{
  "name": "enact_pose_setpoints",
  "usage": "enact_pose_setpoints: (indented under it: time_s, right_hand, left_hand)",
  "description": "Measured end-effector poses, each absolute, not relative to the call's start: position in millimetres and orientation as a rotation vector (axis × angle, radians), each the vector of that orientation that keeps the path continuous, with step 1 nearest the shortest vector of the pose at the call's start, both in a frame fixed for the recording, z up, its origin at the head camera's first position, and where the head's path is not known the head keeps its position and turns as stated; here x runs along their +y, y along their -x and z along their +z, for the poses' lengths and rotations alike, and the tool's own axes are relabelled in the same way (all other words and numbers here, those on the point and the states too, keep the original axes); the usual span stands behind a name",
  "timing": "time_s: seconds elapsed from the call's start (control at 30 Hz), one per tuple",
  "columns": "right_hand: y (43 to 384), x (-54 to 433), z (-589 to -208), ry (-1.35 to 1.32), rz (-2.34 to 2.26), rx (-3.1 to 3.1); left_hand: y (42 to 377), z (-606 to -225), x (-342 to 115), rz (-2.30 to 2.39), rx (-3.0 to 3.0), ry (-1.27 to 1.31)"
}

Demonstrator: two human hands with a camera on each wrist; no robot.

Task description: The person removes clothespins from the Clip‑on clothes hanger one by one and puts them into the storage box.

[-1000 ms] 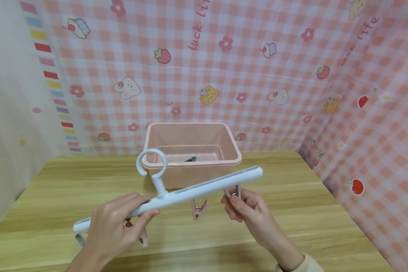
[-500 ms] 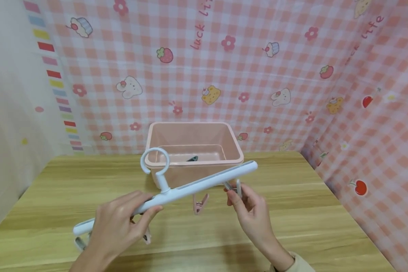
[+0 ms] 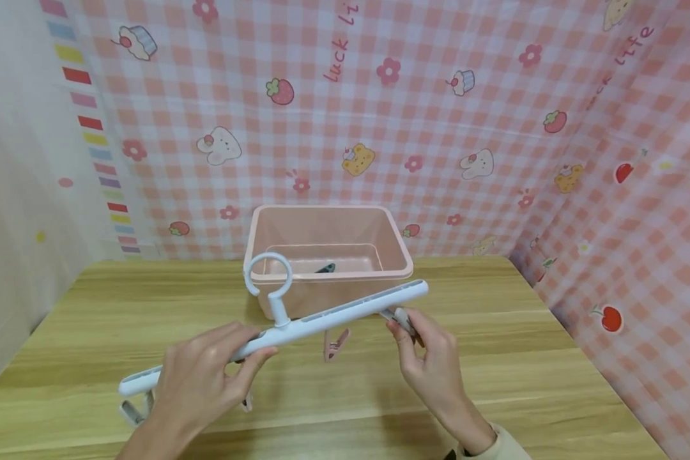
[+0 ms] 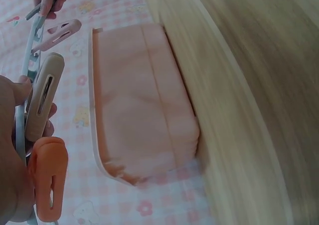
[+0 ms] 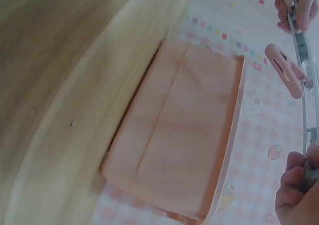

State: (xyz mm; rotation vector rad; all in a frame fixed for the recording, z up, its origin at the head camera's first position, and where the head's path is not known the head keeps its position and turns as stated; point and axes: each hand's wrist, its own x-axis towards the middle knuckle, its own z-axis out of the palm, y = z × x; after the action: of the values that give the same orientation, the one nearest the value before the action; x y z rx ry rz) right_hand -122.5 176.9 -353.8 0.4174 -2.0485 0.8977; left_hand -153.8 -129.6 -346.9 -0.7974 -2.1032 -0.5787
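A pale blue hanger [image 3: 345, 314] with a ring hook [image 3: 268, 255] is held aslant above the table, its right end higher. My left hand [image 3: 204, 370] grips the bar left of the hook, thumb in front. Near the right end, my right hand [image 3: 434, 364] pinches a grey clip [image 3: 404, 319] beneath the bar. Between the hands hangs a pink clip [image 3: 336, 345]. A grey clip [image 3: 132, 412] shows below the left end. In the left wrist view, a beige clip [image 4: 45, 98] and an orange clip [image 4: 49, 180] lie beside my left hand.
Behind the hanger, a pink plastic bin [image 3: 399, 255] stands on the wooden table [image 3: 494, 358]. One dark green clip [image 3: 326, 268] lies inside it. A pink checked cloth [image 3: 322, 147] covers the wall behind and the right side.
The hanger's right end has shifted slightly left. The grey clip in my right hand has tilted from near upright to a slant, the fingers closing further over it. My left hand keeps its grip.
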Motion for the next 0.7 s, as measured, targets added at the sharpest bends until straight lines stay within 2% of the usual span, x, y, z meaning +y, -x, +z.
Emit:
enact_pose_setpoints:
  time_s: [0.37, 0.7]
  right_hand:
    - [124, 169, -359, -0.441, 1.213, -1.950]
    - [120, 159, -356, -0.324, 1.917, -1.889]
  left_hand:
    - [154, -348, -126, -0.645, -2.082, 0.793]
    - [153, -348, -124, -0.699, -2.086, 0.790]
